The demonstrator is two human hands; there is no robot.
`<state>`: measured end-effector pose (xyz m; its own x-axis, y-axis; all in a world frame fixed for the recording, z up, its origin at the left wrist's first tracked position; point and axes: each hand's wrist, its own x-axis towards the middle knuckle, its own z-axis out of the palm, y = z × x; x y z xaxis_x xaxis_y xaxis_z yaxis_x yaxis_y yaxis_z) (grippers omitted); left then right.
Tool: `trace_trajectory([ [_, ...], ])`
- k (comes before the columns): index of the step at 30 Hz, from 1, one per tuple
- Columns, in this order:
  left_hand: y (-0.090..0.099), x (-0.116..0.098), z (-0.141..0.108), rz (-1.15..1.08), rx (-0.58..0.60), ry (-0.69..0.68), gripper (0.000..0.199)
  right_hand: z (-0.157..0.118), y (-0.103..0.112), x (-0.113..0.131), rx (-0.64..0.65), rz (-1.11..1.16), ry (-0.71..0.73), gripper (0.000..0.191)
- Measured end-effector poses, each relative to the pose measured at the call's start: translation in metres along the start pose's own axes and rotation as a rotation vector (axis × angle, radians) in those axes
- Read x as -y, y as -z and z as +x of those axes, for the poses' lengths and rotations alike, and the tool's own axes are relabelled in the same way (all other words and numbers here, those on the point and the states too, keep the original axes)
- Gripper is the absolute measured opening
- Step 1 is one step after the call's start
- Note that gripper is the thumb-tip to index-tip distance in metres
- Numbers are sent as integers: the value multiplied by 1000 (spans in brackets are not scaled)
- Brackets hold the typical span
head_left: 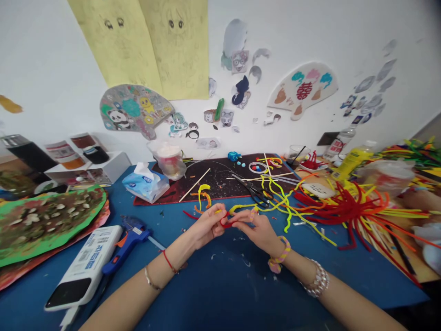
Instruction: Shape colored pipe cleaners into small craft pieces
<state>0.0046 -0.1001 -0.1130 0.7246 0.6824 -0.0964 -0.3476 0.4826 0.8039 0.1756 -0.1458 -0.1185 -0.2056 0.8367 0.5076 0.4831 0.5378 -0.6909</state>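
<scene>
My left hand (206, 225) and my right hand (257, 230) meet above the blue table mat (206, 285), pinching a short red pipe cleaner (225, 224) between their fingertips. A yellow pipe cleaner (239, 208) curves from my right fingers towards a tangle of yellow-green pipe cleaners (279, 202). Black-handled scissors (257, 193) lie just beyond my right hand, on and beside a black paint-spattered mat (220, 184). Part of the red piece is hidden by my fingers.
A hot glue gun (129, 243) and a white power bank (84, 266) lie to the left. A tissue pack (144, 183) and plastic cup (168, 158) stand beyond them. A large spray of red, orange and yellow pipe cleaners (347, 209) spreads across the right.
</scene>
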Motion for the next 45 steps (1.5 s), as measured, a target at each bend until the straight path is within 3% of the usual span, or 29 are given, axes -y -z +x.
trace_trajectory([
  [6,-4,6,0,53,44,29,26,2,1,2,-46,32,56,4],
  [10,-5,8,1,73,-19,14,30,0,-3,-2,-106,0,116,4],
  [18,-6,9,1,78,-12,-12,34,-1,-5,-3,-140,-13,97,6],
  [24,0,11,3,99,-9,5,36,0,-6,-2,-100,96,-49,13],
  [29,-1,11,2,134,-14,-15,39,4,-5,-9,56,316,-235,14],
  [34,-2,12,1,181,-2,-56,35,7,-3,-7,117,416,-295,11],
  [37,-2,12,3,326,-21,-134,28,8,-3,-6,111,480,-325,11],
  [45,-5,1,-5,1059,-218,-519,18,9,-2,-13,-57,729,-509,16],
])
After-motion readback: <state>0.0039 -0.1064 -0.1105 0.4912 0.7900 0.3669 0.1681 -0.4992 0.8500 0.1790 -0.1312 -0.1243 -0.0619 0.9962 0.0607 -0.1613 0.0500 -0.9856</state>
